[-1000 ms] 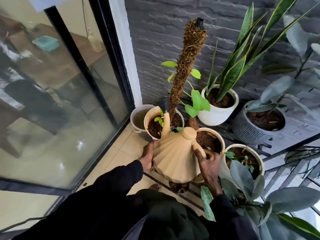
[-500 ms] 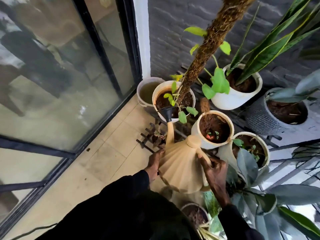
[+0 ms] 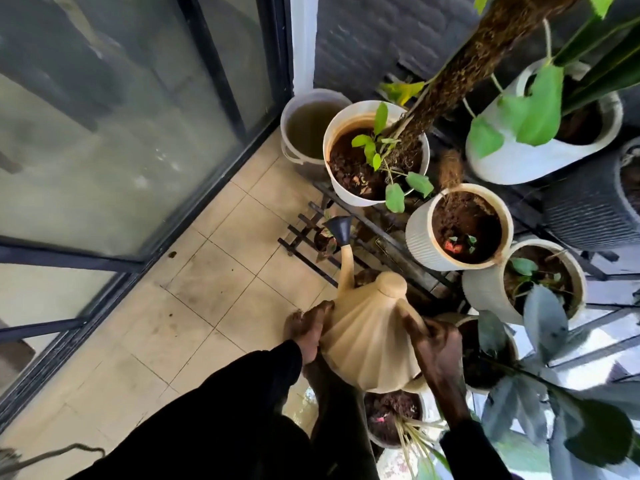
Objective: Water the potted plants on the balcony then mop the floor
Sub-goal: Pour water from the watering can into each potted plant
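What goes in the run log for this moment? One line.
stage: watering | left hand: grip on watering can | right hand: grip on can | spout: over rack

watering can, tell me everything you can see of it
The watering can is beige and looks like plastic, with a ribbed, cone-shaped body, a rounded cap on top and a slim spout ending in a dark funnel-shaped rose. It is held off the floor, spout aimed away from the person, over a dark slatted plant stand. The left hand presses its side; the right hand grips the opposite side.
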